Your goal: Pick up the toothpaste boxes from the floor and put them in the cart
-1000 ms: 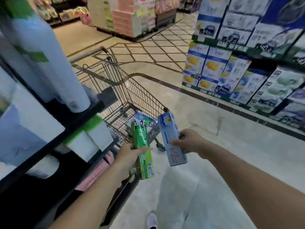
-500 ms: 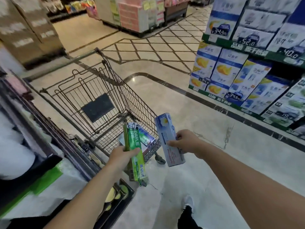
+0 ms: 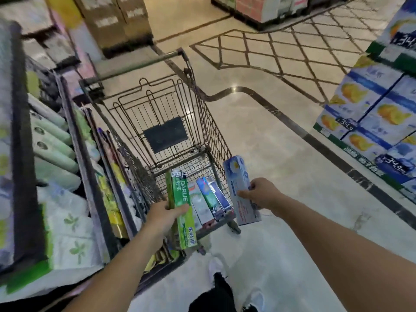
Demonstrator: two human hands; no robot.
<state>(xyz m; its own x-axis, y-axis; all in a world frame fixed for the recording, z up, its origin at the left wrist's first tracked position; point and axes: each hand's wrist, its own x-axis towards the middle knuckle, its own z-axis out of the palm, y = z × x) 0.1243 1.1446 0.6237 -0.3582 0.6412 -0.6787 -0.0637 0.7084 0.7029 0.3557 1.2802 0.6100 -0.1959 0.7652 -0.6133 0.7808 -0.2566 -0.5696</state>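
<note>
Mid-task. Roughly three toothpaste boxes point(image 3: 208, 200) already down in cart point(image 3: 198, 104) near end, count hazy through blur. Left hand point(image 3: 163, 213) wrapped round green box point(image 3: 182, 203) at 7 o'clock over basket; right hand point(image 3: 262, 194) pinching pale blue box point(image 3: 240, 190) at 5 o'clock, outside rim. Both undropped.

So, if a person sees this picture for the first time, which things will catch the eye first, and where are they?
Probably the two toothpaste boxes held up in the middle: a green box in the left hand and a pale blue box in the right hand, both near the front end of the wire cart. More boxes already lie inside the cart. At the right, stacked blue cartons with orange pictures stand out.
</note>
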